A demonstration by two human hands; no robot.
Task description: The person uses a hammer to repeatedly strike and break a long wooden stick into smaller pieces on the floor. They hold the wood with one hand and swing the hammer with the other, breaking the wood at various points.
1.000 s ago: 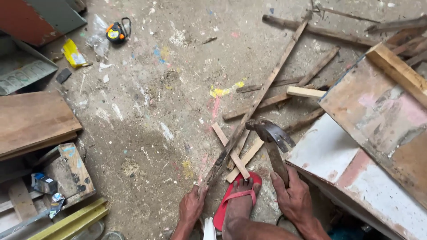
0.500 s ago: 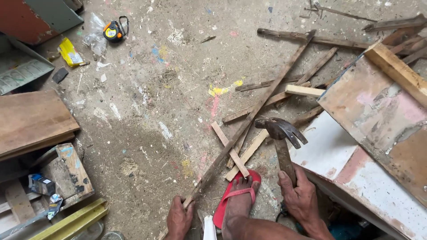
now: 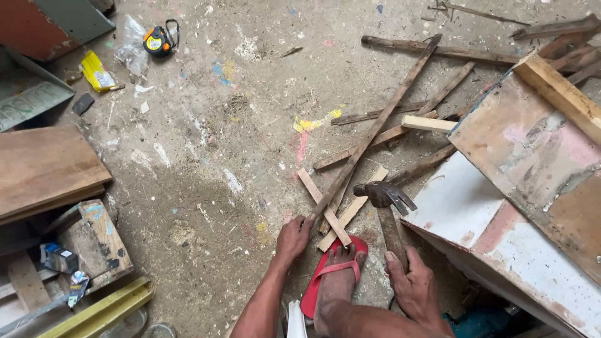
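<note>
A: Long dark weathered wooden slat [image 3: 375,125] runs from far right to its near end under the left hand [image 3: 292,238], fingers closed on that end.

B: Right hand [image 3: 413,288] grips the steel claw hammer [image 3: 385,200], raised just right of it.

A: Risky: a glancing blow could hit those fingers or the foot in the red rubber sandal [image 3: 332,275] nearby.

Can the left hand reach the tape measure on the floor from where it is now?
Probably not. The left hand grips the long wooden strip near the foot, while the tape measure lies far across the bare floor. Nothing blocks the way; it just looks too distant.
</note>
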